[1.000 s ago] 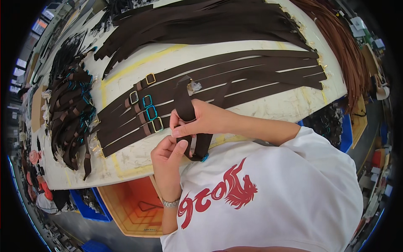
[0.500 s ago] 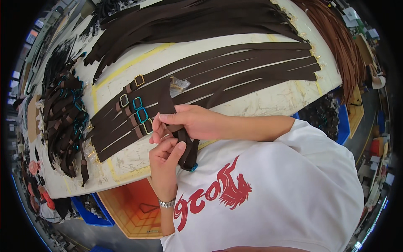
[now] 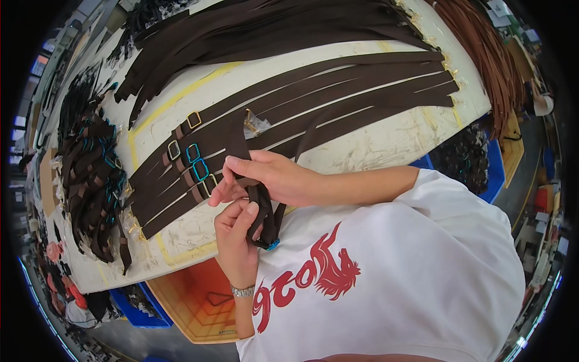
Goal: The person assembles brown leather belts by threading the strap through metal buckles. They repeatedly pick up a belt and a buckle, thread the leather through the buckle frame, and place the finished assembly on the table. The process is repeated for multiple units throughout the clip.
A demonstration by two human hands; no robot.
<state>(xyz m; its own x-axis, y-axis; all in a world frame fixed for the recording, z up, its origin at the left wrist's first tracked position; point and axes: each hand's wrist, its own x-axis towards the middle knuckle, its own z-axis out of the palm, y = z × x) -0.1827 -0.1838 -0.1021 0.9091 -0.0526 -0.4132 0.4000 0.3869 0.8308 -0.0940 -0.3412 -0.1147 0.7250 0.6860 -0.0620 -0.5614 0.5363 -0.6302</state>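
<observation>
A dark brown strap (image 3: 237, 136) is held between my two hands in front of my shirt. My right hand (image 3: 274, 175) grips its upper part, thumb on top, with the flat end standing up beyond the fingers. Just below, my left hand (image 3: 238, 238), with a metal watch on the wrist, closes on the strap's folded lower part. A blue buckle (image 3: 273, 244) hangs at the bottom of that fold. Beyond my hands, several brown straps (image 3: 362, 90) lie side by side on the table, some with gold or blue buckles (image 3: 199, 169) at the left end.
A heap of finished-looking straps (image 3: 96, 187) sits at the table's left. More brown straps (image 3: 289, 33) are stacked at the back, and reddish-brown strips (image 3: 482, 54) hang over the right edge. A small clear bag (image 3: 256, 125) lies on the straps. Blue bins (image 3: 494, 172) and an orange crate (image 3: 199, 295) stand below.
My left hand and the blue buckle have shifted slightly lower and to the left. The right hand keeps its grip, and the whole view has tilted a little.
</observation>
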